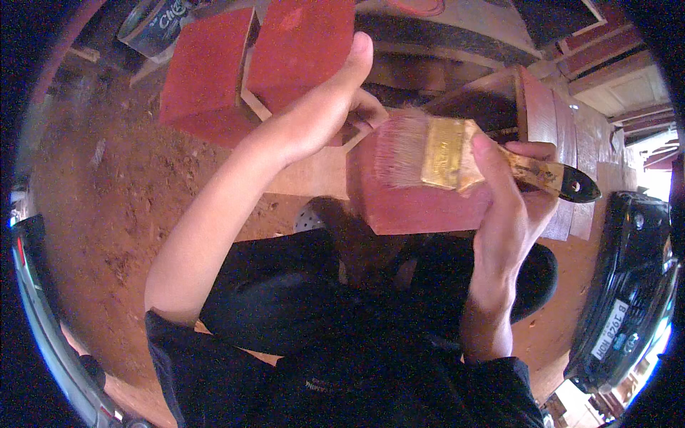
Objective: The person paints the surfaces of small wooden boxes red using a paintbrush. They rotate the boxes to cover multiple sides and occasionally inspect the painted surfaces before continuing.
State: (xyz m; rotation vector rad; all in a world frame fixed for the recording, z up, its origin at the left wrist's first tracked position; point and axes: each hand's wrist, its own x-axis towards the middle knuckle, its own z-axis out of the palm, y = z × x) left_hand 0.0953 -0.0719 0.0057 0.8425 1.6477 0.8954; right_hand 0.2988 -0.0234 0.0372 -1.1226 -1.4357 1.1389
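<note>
My right hand (506, 192) is closed round the wooden handle of a wide paintbrush (444, 153) with a gold-coloured ferrule and a black handle tip. Its pale, reddish-tinged bristles lie against or just over the side of a reddish wooden box (421, 212), tilted in front of my knees. The box's hollow, dark inside shows at its far right. At the box's far left corner, my left hand (328, 118) has its fingers bent round the edge, partly hidden, while the thumb sticks up and away. Nothing else shows in that hand.
Two red-painted boxes (207, 78) stand close together beyond my left arm. Behind them is a dark printed bucket (153, 28). Reddish boards (560, 135) lie right of the box, over brown dirt ground (107, 192). A black car (617, 285) is parked at the right.
</note>
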